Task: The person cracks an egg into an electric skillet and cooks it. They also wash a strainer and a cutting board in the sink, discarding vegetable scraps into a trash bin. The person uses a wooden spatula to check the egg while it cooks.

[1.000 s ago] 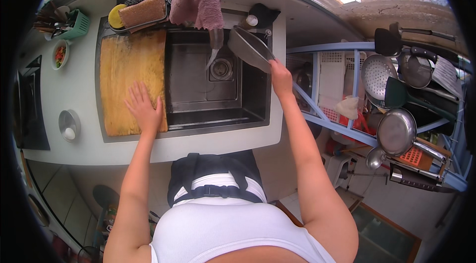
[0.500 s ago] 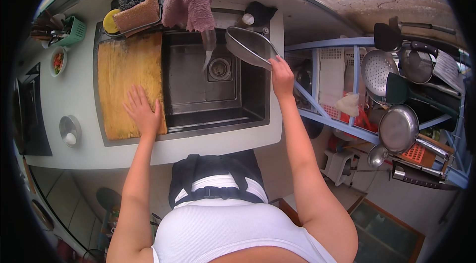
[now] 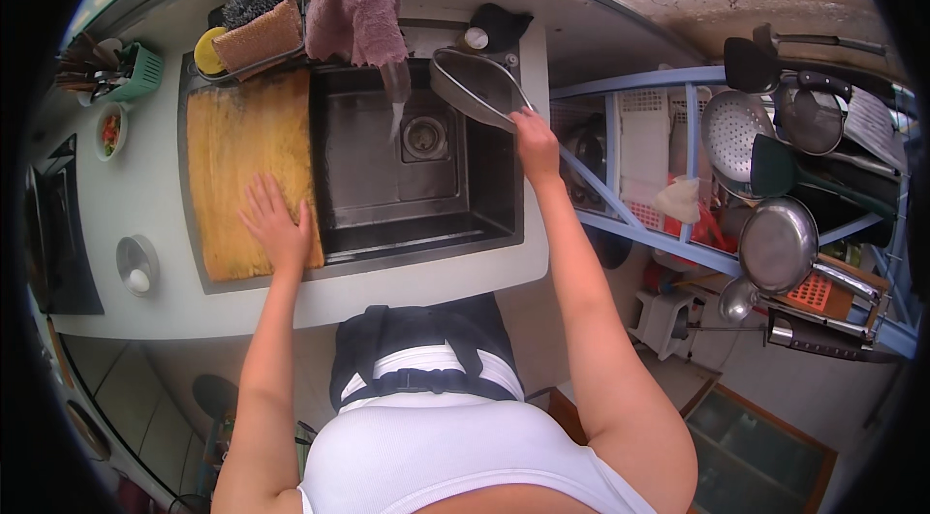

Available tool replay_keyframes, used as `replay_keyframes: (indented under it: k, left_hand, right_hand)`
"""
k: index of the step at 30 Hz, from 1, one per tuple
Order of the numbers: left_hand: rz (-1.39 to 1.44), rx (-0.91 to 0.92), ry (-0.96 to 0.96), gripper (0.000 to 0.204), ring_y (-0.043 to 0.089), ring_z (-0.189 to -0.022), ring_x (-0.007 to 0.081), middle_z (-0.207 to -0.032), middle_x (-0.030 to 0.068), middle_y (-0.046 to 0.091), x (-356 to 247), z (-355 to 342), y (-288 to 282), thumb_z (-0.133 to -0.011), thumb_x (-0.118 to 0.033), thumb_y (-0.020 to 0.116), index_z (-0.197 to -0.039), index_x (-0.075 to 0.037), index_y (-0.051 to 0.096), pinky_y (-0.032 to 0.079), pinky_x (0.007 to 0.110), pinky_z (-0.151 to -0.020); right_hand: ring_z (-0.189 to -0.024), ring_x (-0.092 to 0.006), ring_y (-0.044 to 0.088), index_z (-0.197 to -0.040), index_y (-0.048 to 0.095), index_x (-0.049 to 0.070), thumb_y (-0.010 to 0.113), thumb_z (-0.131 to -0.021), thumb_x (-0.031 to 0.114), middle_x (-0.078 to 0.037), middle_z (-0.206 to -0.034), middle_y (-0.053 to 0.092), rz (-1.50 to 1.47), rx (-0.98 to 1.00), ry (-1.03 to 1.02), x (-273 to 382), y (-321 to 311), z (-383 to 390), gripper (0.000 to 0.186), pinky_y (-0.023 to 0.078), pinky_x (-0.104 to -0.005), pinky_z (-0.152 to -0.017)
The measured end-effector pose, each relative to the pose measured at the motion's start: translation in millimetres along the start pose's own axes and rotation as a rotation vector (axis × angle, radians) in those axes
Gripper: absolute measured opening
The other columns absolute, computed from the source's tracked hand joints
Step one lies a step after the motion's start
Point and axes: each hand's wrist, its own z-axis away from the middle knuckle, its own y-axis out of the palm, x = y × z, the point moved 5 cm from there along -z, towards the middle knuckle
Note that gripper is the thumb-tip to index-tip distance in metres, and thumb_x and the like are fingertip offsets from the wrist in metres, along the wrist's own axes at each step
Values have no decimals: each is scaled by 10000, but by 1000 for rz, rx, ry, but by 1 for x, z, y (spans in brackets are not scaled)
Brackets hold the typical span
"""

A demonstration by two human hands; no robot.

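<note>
My left hand [image 3: 278, 228] lies flat, fingers apart, on the yellow wooden cutting board [image 3: 237, 117], which covers the left part of the steel sink. My right hand [image 3: 536, 144] grips the edge of a grey metal pan-like vessel [image 3: 470, 83], held tilted over the sink's back right corner. Water runs from the tap [image 3: 395, 88], draped with a pink cloth [image 3: 351, 10], into the sink basin [image 3: 373, 175] beside the vessel. A metal bowl with an egg [image 3: 136, 257] stands on the counter left of the board.
A sponge caddy [image 3: 250, 39], green utensil basket [image 3: 139, 73] and bowl of chopped vegetables [image 3: 111, 141] sit along the back left. A black hob [image 3: 73, 243] is at far left. A blue rack [image 3: 635, 78] hung with pans and spatulas stands at right; a window is above.
The vessel in my right hand has moved slightly left and turned, showing more of its inside. The whole view has shifted slightly. My left hand stays on the board.
</note>
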Motion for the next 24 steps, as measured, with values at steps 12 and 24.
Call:
replay_keyframes:
  k: [12,24]
  left_hand:
    - [4,-8,4,706,165,-1420,335,-1541,128,201,1,0,-1,-866,-357,528,-1461,-73,278,80,574,-1115]
    - [-2,-13,2,691,163,-1425,317,-1544,106,205,2,0,0,-888,-368,506,-1472,-96,258,84,562,-1117]
  right_hand:
    - [-1003,-329,623,-994,622,38,553,-820,-24,-171,-933,648,-13,-7,40,-4,9,13,197,521,-408,-819]
    - [-962,-321,630,-986,620,23,561,-822,-3,-161,-906,651,0,-13,58,-2,9,15,176,524,-397,-809]
